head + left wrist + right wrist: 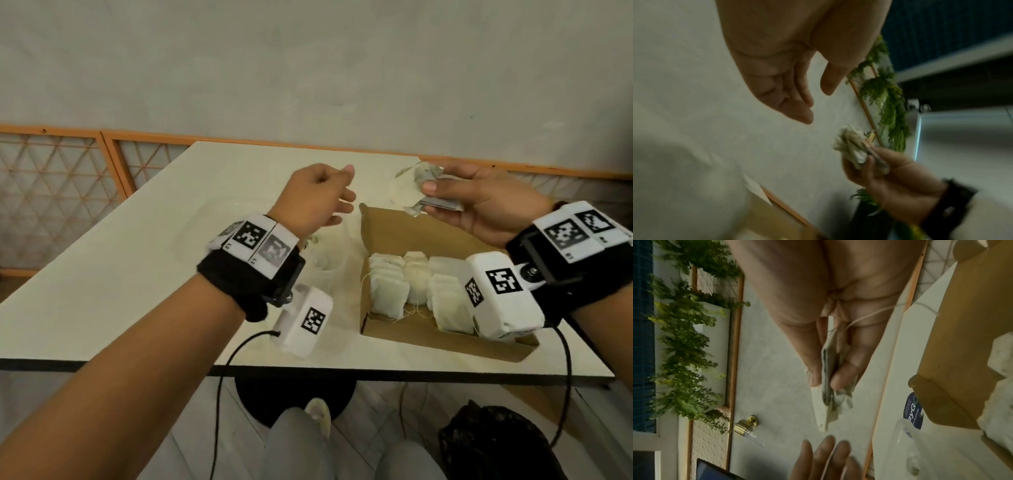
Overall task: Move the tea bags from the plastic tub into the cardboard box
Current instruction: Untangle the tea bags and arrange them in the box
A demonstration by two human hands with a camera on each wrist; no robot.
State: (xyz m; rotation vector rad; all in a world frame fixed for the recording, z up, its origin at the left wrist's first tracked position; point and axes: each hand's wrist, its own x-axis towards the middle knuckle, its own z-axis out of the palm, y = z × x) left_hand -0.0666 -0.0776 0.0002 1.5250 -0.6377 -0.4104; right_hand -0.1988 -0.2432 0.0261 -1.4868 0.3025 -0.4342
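Above the far end of the open cardboard box, my right hand pinches a small bunch of crumpled tea bags between thumb and fingers; a string trails from them. The right wrist view shows that same pinch of my right hand on the tea bags. Rows of white tea bags stand upright inside the box. My left hand hovers a little left of the bunch, fingers relaxed and holding nothing, as my left hand also appears from the wrist. The clear plastic tub sits left of the box, its contents hard to make out.
The box and tub rest on a cream table with a dark front edge. An orange lattice fence runs behind it. Camera cables hang off the front edge. A black bag lies on the floor beside my knees.
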